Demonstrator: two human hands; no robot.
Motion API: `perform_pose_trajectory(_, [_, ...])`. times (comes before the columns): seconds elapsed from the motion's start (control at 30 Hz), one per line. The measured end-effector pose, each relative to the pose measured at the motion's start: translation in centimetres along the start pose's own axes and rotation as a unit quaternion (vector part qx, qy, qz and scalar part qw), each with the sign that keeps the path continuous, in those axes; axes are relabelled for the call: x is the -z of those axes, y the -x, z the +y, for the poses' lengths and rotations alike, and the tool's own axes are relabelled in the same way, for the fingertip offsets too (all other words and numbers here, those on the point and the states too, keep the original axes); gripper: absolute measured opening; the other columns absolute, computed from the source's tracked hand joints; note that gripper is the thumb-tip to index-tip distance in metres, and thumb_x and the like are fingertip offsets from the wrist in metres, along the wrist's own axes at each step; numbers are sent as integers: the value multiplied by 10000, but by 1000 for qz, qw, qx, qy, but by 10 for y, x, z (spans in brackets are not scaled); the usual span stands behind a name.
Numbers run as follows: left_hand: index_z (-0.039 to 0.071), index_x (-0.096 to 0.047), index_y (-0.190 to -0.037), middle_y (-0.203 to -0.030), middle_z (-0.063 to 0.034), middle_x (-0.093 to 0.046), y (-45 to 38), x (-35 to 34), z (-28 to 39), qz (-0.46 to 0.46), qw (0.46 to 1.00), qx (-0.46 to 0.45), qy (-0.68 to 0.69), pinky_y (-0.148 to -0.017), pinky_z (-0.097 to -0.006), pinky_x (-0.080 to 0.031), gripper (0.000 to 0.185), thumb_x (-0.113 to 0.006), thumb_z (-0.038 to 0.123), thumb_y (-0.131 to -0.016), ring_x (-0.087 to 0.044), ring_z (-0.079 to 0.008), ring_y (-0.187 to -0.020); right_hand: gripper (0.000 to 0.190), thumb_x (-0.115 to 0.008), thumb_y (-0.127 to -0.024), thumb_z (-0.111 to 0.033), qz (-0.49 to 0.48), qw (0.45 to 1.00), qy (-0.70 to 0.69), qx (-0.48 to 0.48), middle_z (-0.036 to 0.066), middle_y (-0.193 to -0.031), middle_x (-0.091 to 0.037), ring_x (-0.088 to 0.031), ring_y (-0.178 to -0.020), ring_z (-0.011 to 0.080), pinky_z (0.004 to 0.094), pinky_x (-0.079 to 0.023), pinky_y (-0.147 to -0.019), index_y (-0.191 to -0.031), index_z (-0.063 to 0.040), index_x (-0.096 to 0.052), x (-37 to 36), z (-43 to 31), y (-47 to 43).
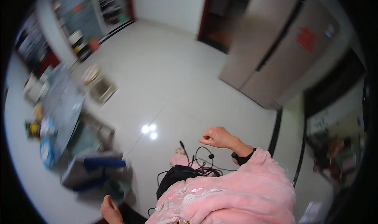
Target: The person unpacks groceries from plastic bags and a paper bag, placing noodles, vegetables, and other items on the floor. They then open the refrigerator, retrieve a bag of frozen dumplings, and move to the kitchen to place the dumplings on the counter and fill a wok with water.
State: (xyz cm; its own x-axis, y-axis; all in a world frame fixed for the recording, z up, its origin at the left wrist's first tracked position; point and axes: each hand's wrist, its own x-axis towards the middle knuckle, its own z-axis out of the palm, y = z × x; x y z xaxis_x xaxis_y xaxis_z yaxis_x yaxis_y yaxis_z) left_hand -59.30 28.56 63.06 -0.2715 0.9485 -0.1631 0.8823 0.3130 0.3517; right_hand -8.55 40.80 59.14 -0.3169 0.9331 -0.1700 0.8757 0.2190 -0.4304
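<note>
My right hand (219, 137) is held over the tiled floor with its fingers loosely curled, and I see nothing in it. Just below and left of it, a tangle of black cables (203, 168) with plugs on their ends lies across a black cloth or bag (174, 178) in front of my pink fleecy garment (230, 191). My left hand (111, 209) is at the lower left edge, thumb raised. Its other fingers are partly hidden. Close above it is a blurred pale-green container (118, 191), beside a grey and blue box-like object (94, 168).
A glass-topped table (63, 100) with packages on it is at the left. Beyond it stand a pale stool (102, 89) and a doorway. A large two-door refrigerator (265, 46) is at the upper right. Cluttered shelving (336, 153) lines the right side.
</note>
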Motion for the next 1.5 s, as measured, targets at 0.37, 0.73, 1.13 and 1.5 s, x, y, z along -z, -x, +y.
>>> perform_pose_trajectory(0.37, [46,-615,-1065,-941,-163,-592,-287,-80,215,-42,924,-379,32,-728,-431,-465,236,-546,5,-843,-581,-351,-836,215,-619,-848,-207,290,890,-243,-255,68,-768,-668,-618,-705,142,296,-490,-666,-908,-2,-638,64,157,-45])
perform_pose_trajectory(0.73, [15,-644,-1022,-863,-131,-641,-381,-172,506,-116,887,-440,84,-648,-357,-502,215,-603,-14,-812,-637,-241,-710,169,-582,-929,-192,449,769,-384,-243,20,-826,-645,-589,-717,75,221,-504,-678,-923,-30,-629,209,426,-58])
perform_pose_trajectory(1.13, [31,-651,-1034,-867,-140,-649,-290,-268,772,-147,836,-508,145,-693,-366,-501,244,-636,0,-793,-640,-274,-779,620,-721,-741,-474,702,566,-164,-400,124,-950,-659,-638,-834,270,363,-506,-776,-1096,12,-572,351,754,-69])
perform_pose_trajectory(1.5, [11,-679,-980,-803,-108,-663,-232,-282,859,-191,831,-502,148,-674,-308,-494,221,-667,-26,-762,-641,-208,-725,811,-667,-757,-342,528,738,-118,-404,325,-1252,-475,-488,-1177,399,404,-409,-988,-1281,173,-324,334,783,-75])
